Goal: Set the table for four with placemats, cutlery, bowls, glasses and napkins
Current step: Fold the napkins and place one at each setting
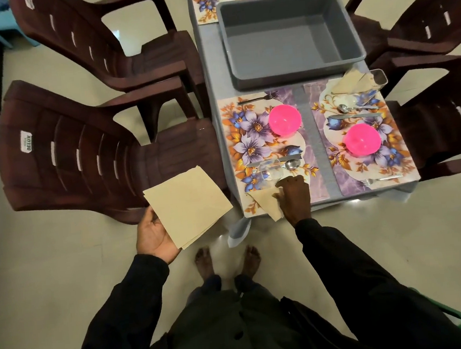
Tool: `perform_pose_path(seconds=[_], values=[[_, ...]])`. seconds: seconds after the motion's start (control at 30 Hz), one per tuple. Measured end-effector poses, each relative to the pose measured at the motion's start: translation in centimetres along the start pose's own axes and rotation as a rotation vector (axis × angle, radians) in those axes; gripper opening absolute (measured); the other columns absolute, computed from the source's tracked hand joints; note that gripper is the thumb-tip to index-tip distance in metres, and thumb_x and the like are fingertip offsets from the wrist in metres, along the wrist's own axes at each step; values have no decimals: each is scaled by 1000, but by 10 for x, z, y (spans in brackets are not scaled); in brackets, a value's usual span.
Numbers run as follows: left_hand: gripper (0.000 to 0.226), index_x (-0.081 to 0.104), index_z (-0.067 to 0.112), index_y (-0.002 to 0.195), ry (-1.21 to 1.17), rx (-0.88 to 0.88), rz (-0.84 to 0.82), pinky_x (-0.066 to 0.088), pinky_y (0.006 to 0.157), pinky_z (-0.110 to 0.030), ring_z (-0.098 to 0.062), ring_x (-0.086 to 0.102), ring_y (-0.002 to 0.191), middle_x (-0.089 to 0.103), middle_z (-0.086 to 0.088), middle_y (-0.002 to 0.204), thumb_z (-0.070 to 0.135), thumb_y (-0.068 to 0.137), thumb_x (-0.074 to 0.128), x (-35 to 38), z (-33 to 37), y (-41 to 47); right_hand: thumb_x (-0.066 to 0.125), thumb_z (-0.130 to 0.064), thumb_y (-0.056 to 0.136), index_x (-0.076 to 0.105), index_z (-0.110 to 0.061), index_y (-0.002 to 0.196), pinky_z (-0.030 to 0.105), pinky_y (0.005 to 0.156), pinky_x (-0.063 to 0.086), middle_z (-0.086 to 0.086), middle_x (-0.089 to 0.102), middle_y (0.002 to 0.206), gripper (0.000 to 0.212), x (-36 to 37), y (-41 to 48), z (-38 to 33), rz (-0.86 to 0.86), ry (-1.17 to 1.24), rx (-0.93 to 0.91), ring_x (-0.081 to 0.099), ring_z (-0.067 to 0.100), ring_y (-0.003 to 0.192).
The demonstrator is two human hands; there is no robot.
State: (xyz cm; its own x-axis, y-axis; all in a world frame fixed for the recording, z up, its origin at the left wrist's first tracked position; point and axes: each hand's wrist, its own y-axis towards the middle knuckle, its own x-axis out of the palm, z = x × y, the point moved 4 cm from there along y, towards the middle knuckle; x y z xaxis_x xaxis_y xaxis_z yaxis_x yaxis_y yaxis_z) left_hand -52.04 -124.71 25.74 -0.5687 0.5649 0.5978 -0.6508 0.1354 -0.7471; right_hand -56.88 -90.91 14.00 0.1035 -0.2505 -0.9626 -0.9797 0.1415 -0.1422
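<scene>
— Where is the left hand?
— On the near side of the grey plastic tub, to the left of it, off the table. It holds a flat stack of square beige paper napkins on the palm.
— And the right hand?
— Also on the near side of the tub. Its bent fingers pinch one folded napkin on the far-from-tub corner of a glossy flowered placemat.
— What else lies there?
— A round pink bowl, and a clear glass just beside the napkin.
</scene>
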Motion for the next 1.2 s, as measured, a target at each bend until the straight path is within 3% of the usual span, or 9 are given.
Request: perform_pose_path(seconds=[0.07,0.17,0.27,0.4,0.47,0.6,0.77,1.2], values=[[43,80,23,107,4,-2,11,57,89,-50,-33,70,111,70,-6,128,48,102,47,2,-1,-2,86,-30,77,70,-13,99,43,77,43,13,68,107,32,4,-1,2,23,8,68,55,36,103],[43,80,22,107,14,5,25,54,93,-51,-33,69,115,70,-5,130,48,101,47,5,-2,-2,80,-33,85,71,-14,96,44,78,42,12,66,111,24,13,-2,8,35,58,111,54,34,106],[41,81,22,104,17,8,40,56,92,-49,-31,70,113,71,-5,128,47,101,49,10,-5,-2,75,-30,90,72,-14,101,42,80,44,9,66,114,20,22,-9,16,26,112,13,54,31,107],[37,73,25,120,12,9,42,58,90,-45,-31,68,116,69,-4,131,47,101,49,15,-8,1,78,-26,87,69,-14,118,44,91,51,11,62,130,34,34,-21,30,7,88,-133,54,32,117],[37,76,25,115,24,8,34,58,90,-44,-31,67,118,69,-4,131,47,100,50,17,-11,2,76,-24,89,68,-13,123,46,98,51,15,59,136,37,39,-24,32,6,53,-185,54,35,122],[40,71,26,124,32,14,34,57,92,-44,-31,66,120,68,-3,132,50,101,49,17,-13,3,80,-16,85,68,-8,123,49,97,54,22,60,135,40,38,-29,24,34,49,-259,58,40,122],[37,76,27,111,52,11,48,55,93,-44,-31,67,118,69,-2,132,49,101,49,16,-16,3,78,-14,87,66,-8,125,48,98,52,22,58,136,40,36,-28,11,41,73,-319,56,40,122],[43,82,22,99,35,22,28,62,78,-48,-32,72,106,74,-6,121,46,102,47,27,-24,-4,70,-10,93,69,-3,119,47,98,55,21,61,132,27,34,-29,32,23,133,-225,57,37,122]])
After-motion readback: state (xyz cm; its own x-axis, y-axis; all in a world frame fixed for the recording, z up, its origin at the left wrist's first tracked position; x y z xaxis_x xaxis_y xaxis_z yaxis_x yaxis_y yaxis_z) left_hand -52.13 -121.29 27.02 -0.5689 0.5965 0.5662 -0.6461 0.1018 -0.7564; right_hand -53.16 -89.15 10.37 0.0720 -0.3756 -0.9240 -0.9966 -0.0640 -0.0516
